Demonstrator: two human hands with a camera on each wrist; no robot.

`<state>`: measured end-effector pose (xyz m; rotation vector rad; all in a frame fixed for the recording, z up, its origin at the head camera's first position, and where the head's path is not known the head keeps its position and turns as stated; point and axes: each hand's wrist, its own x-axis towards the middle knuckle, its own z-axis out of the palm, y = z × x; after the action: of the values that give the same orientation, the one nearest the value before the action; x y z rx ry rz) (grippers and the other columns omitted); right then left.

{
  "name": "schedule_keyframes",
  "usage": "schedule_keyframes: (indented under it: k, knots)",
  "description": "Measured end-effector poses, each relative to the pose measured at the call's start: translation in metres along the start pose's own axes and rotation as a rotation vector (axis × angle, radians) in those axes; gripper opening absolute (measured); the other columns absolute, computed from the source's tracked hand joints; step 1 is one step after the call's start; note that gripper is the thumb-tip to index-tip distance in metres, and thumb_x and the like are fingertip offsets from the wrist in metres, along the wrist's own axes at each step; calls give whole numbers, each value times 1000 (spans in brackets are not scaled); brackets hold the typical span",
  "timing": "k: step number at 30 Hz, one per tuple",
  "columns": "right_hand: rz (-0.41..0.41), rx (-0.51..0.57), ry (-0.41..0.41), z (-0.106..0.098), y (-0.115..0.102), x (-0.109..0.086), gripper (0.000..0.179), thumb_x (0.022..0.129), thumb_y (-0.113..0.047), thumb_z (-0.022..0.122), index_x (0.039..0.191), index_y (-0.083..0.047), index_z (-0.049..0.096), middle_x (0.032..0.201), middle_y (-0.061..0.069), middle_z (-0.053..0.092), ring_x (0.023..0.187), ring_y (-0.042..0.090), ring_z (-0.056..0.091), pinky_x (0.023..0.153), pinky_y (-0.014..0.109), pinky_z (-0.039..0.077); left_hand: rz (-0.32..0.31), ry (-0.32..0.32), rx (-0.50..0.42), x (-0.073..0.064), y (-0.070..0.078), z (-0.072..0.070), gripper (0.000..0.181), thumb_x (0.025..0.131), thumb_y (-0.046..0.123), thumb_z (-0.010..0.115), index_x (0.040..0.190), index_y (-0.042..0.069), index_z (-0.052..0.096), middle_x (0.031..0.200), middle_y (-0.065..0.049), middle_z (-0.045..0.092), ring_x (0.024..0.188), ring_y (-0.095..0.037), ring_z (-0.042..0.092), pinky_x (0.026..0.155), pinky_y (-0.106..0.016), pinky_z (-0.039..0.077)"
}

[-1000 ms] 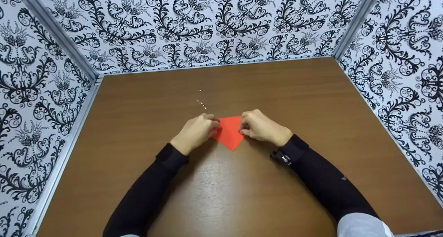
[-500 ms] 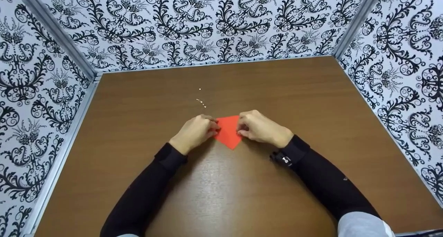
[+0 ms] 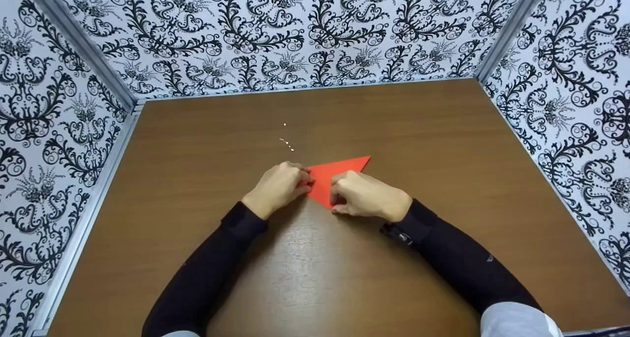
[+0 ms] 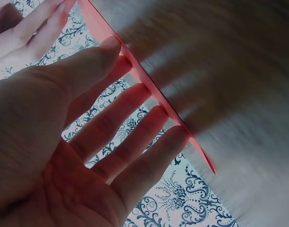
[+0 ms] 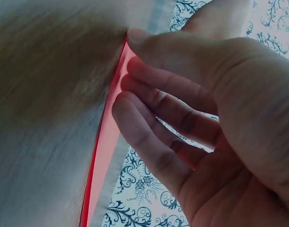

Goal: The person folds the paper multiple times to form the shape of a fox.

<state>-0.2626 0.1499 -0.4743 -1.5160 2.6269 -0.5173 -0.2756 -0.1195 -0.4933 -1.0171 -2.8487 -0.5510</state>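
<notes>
A sheet of red paper lies flat on the brown table in the head view, with one pointed corner showing at the upper right. My left hand rests its fingertips on the paper's left part. In the left wrist view its fingers are spread and nearly straight against the thin red edge. My right hand touches the paper near its lower corner. The right wrist view has the thumb and slightly bent fingers pressing along the paper. The hands cover parts of both sides.
The wooden table spreads around the paper. Several small pale specks dot it beyond the left hand. Panels with a black floral pattern stand at the back and both sides, joined by grey metal posts.
My right hand has slid from the paper's right side down toward its lower corner, which uncovers the pointed upper right corner. The left hand stays almost where it was.
</notes>
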Motion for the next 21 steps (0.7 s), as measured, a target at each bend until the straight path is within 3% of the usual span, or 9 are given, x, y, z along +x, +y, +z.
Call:
schedule_keyframes:
  k: [11,21]
  knots:
    - [-10,-92,28,2,-7,-1,10,99,-11,93,94,-11,85,98,5,76,87,18,74,77,35,65,10,14,3,-1,1,-2,18,104,17,89,121,11,92,137,-15,86,126,-39,83,107,-52,69]
    - [0,-111,35,5,-7,-1,9,100,-9,92,95,-11,85,98,4,75,88,18,75,76,34,66,15,22,-16,0,-1,1,14,104,16,89,116,11,92,135,-15,86,125,-38,83,106,-54,69]
